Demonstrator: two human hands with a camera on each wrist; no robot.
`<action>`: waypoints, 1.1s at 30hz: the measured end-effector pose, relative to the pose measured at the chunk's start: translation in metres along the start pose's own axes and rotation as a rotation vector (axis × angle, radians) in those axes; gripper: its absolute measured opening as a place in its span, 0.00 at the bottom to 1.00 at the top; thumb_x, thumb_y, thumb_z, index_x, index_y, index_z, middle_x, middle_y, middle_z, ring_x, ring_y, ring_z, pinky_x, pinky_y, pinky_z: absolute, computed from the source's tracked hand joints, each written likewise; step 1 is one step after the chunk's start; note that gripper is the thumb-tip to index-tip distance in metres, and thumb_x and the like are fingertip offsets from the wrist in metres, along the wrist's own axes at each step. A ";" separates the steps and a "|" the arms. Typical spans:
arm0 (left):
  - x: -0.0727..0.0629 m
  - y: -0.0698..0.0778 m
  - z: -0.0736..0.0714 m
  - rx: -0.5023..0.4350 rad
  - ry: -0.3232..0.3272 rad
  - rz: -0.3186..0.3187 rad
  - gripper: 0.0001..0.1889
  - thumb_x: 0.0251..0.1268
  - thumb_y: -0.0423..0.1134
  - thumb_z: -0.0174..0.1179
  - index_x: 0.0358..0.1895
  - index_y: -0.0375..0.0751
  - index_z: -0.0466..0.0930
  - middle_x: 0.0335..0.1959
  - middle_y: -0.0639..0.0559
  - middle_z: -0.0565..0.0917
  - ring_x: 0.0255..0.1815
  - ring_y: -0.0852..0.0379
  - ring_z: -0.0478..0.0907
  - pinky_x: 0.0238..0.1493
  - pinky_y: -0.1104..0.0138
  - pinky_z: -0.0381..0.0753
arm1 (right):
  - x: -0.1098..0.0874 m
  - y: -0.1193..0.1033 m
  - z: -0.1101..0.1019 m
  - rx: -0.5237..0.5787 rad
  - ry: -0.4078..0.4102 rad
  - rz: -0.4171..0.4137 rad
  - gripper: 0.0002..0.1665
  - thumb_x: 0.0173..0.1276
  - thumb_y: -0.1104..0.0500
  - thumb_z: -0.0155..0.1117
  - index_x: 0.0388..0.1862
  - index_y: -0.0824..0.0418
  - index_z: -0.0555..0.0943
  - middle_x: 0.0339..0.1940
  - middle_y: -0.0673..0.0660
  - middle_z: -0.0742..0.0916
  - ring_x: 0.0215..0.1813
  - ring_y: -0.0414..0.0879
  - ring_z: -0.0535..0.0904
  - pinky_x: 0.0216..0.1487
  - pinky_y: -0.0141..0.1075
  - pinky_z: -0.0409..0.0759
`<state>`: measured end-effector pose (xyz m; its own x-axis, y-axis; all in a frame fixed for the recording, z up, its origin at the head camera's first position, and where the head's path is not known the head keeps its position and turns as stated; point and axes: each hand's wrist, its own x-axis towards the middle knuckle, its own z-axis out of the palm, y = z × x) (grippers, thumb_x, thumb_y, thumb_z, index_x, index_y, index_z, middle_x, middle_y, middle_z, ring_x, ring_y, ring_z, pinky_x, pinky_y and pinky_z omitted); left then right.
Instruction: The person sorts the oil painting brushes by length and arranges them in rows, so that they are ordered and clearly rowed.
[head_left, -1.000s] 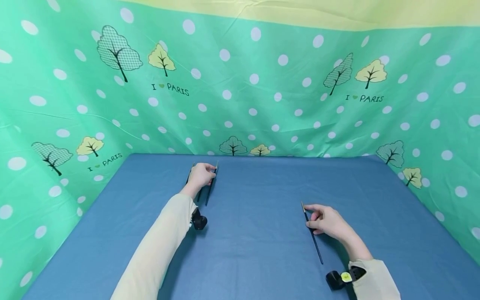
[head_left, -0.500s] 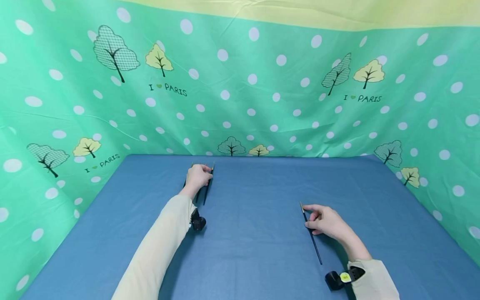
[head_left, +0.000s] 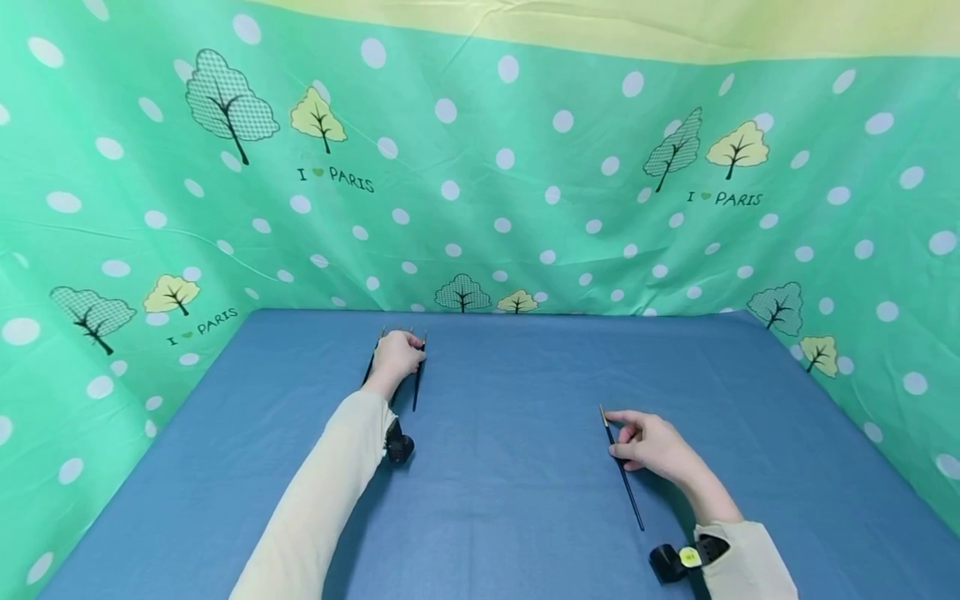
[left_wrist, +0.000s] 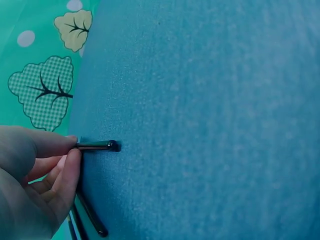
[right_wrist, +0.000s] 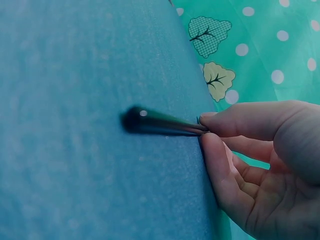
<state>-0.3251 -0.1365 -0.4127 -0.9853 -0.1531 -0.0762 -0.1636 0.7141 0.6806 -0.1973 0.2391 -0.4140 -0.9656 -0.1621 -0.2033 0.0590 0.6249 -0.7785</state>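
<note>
Toward the back left of the table, my left hand (head_left: 397,356) pinches a thin dark paintbrush (head_left: 417,392) between thumb and fingertips. In the left wrist view that paintbrush's rounded handle end (left_wrist: 111,145) lies close over the cloth. More dark-handled paintbrushes (head_left: 369,369) lie beside and partly under this hand, and their handles (left_wrist: 92,215) show below it in the left wrist view. At right, my right hand (head_left: 658,446) pinches another dark paintbrush (head_left: 630,492), its tan bristle tip toward the back. The right wrist view shows its blurred handle end (right_wrist: 145,121) pointing away from the fingertips.
A blue cloth (head_left: 495,467) covers the table. Green dotted fabric (head_left: 480,192) printed with trees hangs behind and along both sides. Each wrist wears a small black camera, the left one (head_left: 398,447) and the right one (head_left: 667,564).
The paintbrush in my left hand has turned slightly, now pointing more straight toward the back, and sits a little farther from the brush beside it. My right hand keeps its hold, almost still.
</note>
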 end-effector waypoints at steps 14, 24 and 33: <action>-0.003 0.000 0.001 0.035 0.012 0.022 0.13 0.59 0.37 0.57 0.47 0.39 0.80 0.38 0.44 0.84 0.23 0.58 0.79 0.26 0.66 0.77 | 0.000 -0.001 -0.001 0.000 -0.024 -0.012 0.34 0.57 0.65 0.64 0.63 0.67 0.67 0.29 0.57 0.76 0.26 0.45 0.76 0.28 0.35 0.80; -0.006 0.006 -0.001 0.131 0.007 0.049 0.15 0.54 0.35 0.59 0.47 0.38 0.80 0.48 0.43 0.81 0.39 0.48 0.79 0.42 0.58 0.78 | -0.002 -0.003 -0.009 -0.074 -0.117 -0.080 0.45 0.49 0.64 0.70 0.66 0.70 0.62 0.32 0.57 0.75 0.24 0.43 0.74 0.24 0.33 0.71; -0.005 0.005 0.000 0.124 0.010 0.059 0.16 0.54 0.32 0.57 0.48 0.40 0.80 0.52 0.43 0.79 0.38 0.48 0.79 0.37 0.60 0.78 | -0.004 -0.009 -0.005 -0.082 -0.080 -0.019 0.43 0.49 0.68 0.68 0.65 0.69 0.63 0.30 0.57 0.75 0.24 0.45 0.75 0.26 0.36 0.76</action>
<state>-0.3209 -0.1321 -0.4089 -0.9929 -0.1147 -0.0317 -0.1114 0.8009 0.5883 -0.1954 0.2375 -0.4033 -0.9430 -0.2328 -0.2380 0.0168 0.6806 -0.7324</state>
